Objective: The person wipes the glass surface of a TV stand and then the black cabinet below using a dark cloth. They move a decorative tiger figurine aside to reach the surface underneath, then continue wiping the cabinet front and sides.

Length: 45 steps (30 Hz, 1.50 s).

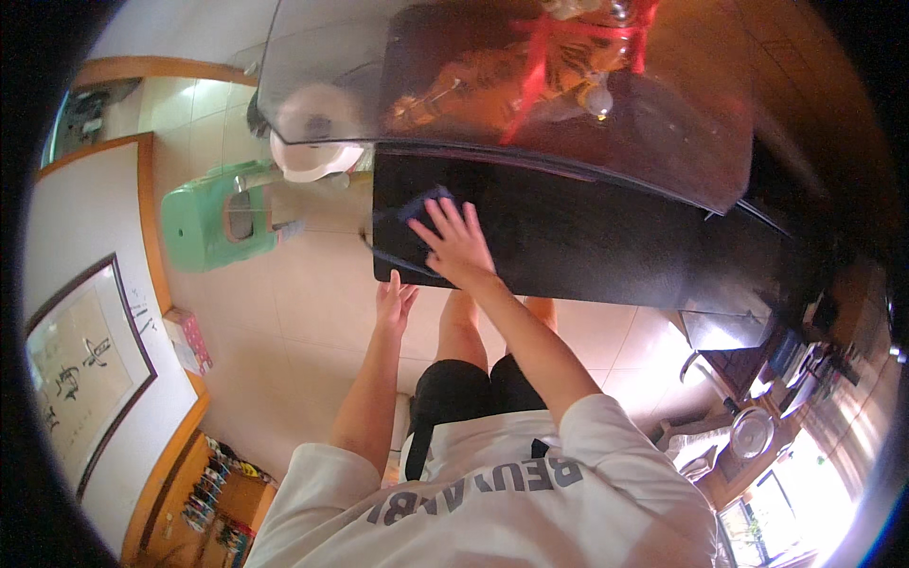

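Observation:
My right hand lies with spread fingers over a dark blue cloth on a flat black top. The hand and cloth are slightly blurred. A dark strip, perhaps a cord or strap, curves across the top's left end beneath my right wrist. At the near left corner of the black top is my left hand, its thumb raised at the edge and its fingers apart. Nothing is visible in that hand. Behind the black top stands a clear-walled case with a tiger figure tied with red ribbon inside.
A green plastic stool stands on the tiled floor to the left, near a white round object. A framed piece of calligraphy hangs on the left wall. Books and a metal lid are at the right.

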Each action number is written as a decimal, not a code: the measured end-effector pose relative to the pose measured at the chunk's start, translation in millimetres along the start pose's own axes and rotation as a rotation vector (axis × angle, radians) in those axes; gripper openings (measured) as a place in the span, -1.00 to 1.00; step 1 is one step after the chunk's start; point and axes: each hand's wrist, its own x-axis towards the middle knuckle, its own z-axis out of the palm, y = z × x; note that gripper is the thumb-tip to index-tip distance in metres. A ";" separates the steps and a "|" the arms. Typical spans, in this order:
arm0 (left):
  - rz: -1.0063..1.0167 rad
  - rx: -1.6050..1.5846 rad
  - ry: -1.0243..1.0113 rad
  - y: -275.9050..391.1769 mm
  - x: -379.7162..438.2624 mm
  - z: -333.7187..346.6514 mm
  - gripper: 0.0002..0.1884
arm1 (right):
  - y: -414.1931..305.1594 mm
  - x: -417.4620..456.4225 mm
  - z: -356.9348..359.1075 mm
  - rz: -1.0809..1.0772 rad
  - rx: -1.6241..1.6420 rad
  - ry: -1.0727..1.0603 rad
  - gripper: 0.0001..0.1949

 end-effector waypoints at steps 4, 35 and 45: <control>-0.013 0.031 0.023 4.2 -2.6 -1.9 -0.57 | 87.5 -99.4 -36.5 0.544 0.008 0.079 -0.18; -0.136 0.054 -0.173 18.4 32.9 -35.8 -0.65 | 192.9 -273.6 -22.7 0.975 -0.053 0.365 -0.14; -0.329 0.119 -0.069 36.1 45.4 -49.6 -0.44 | 180.0 -211.9 -30.4 1.355 0.088 0.646 -0.21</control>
